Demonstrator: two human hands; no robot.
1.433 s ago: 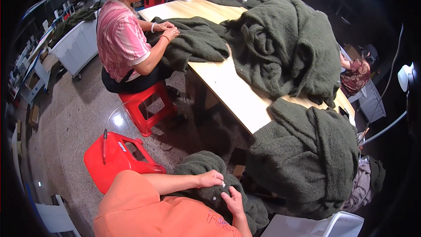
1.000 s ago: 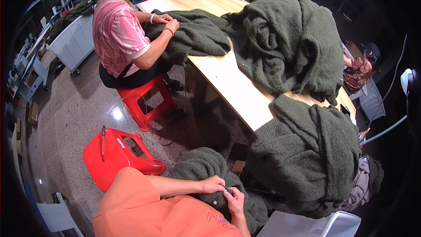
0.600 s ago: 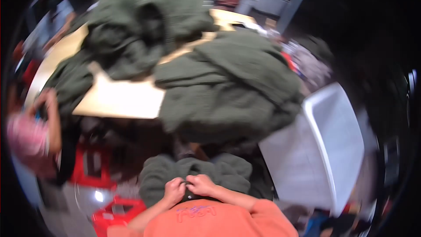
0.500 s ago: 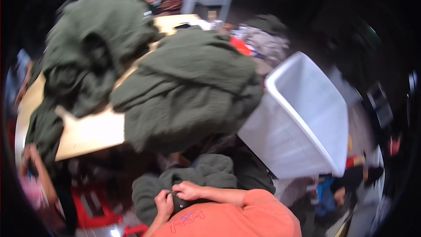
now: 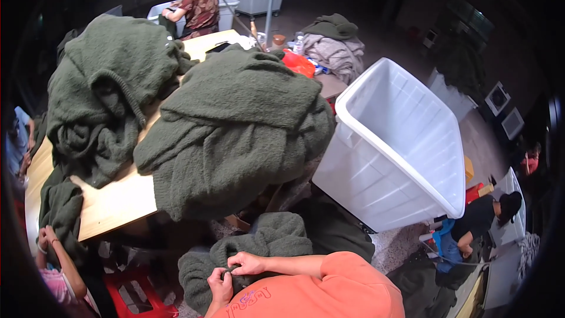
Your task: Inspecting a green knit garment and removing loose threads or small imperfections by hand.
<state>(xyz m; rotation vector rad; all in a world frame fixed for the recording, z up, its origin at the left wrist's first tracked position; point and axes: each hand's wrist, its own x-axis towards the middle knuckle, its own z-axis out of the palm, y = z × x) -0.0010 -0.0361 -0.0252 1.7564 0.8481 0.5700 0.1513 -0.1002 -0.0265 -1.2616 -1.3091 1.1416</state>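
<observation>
Across my lap lies a dark green knitted garment [image 5: 276,234], bunched up. My left hand [image 5: 220,284] is closed on its edge, fingers pinched together. Right beside it, slightly higher, my right hand [image 5: 246,262] grips the same fabric between thumb and fingers. The two hands nearly touch, and the small bit of knit between them is mostly hidden. Directly ahead, a big pile of dark green knits [image 5: 235,123] overhangs the edge of the light wooden table [image 5: 120,203].
Another green knit heap [image 5: 106,82] covers the table's left side. A large white bin [image 5: 382,168] stands at my right. A red stool [image 5: 138,294] is at lower left. People work around: one at left [image 5: 62,265], one at the back [image 5: 202,6], one at right [image 5: 471,229].
My view has shifted, and the picture is sharper now. My hands have stayed close together on the green garment, with the right a little lower and nearer the left.
</observation>
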